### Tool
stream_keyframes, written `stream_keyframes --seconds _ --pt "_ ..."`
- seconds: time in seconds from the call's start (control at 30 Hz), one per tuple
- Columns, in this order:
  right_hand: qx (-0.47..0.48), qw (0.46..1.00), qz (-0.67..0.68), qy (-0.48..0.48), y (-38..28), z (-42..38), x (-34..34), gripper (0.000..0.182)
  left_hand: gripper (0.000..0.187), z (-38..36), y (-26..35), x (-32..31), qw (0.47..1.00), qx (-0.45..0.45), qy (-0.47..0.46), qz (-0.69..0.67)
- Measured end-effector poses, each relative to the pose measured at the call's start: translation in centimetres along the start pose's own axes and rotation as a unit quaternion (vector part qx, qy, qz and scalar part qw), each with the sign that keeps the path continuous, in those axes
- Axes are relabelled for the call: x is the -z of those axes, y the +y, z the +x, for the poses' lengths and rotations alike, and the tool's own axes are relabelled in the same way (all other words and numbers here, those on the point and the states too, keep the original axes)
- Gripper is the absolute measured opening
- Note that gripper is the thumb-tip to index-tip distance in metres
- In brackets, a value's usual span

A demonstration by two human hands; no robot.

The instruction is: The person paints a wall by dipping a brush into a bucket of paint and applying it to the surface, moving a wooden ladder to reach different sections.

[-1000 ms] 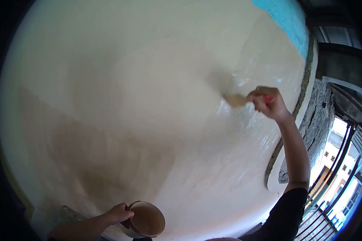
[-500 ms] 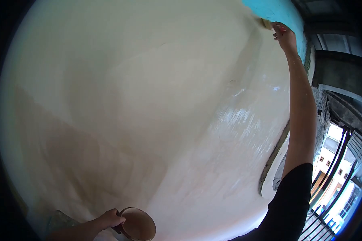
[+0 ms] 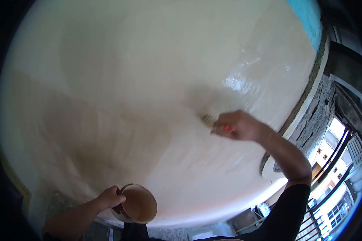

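Observation:
My left hand (image 3: 110,197), at the lower left, is closed around the side of a round paint pot (image 3: 120,215). Light brown liquid (image 3: 140,205) shows inside the pot, which tilts toward me. In front of me my right hand (image 3: 241,125) grips a paintbrush (image 3: 208,119) with a red part showing between the fingers. The bristles point left, at or very near the large cream wall (image 3: 169,72); contact is hard to make out. Wet, shiny streaks (image 3: 239,84) lie on the wall above my right hand, and a darker tan area spreads to the left.
A turquoise painted patch (image 3: 305,20) is at the upper right. The wall ends on the right at a rough grey edge (image 3: 309,116). Beyond it are a dark railing (image 3: 309,225) and a building (image 3: 326,160). Below the pot, parts of the floor (image 3: 173,233) show.
My right hand has come down and left with the brush, from beside the turquoise patch to mid-wall, and the elbow has bent. My left hand still holds the pot; the view has shifted.

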State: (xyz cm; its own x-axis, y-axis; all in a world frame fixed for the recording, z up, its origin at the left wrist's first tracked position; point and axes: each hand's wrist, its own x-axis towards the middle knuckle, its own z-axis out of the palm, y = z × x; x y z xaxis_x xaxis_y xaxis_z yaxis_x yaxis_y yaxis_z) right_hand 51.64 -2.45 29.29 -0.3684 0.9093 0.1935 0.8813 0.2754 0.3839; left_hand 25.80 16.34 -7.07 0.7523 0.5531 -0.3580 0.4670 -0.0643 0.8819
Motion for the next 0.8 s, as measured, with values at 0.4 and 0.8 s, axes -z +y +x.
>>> stream_keyframes --seconds 0.4,0.8 --pt "-0.147 0.953 0.013 0.267 8.8 -1.3 8.2 0.011 0.039 -0.7 0.6 -0.3 1.000 -0.005 0.020 0.023" --pt "-0.105 0.836 -0.270 0.466 15.5 2.4 23.8 0.016 0.042 0.0 0.0 0.2 0.994 -0.024 0.043 0.093"
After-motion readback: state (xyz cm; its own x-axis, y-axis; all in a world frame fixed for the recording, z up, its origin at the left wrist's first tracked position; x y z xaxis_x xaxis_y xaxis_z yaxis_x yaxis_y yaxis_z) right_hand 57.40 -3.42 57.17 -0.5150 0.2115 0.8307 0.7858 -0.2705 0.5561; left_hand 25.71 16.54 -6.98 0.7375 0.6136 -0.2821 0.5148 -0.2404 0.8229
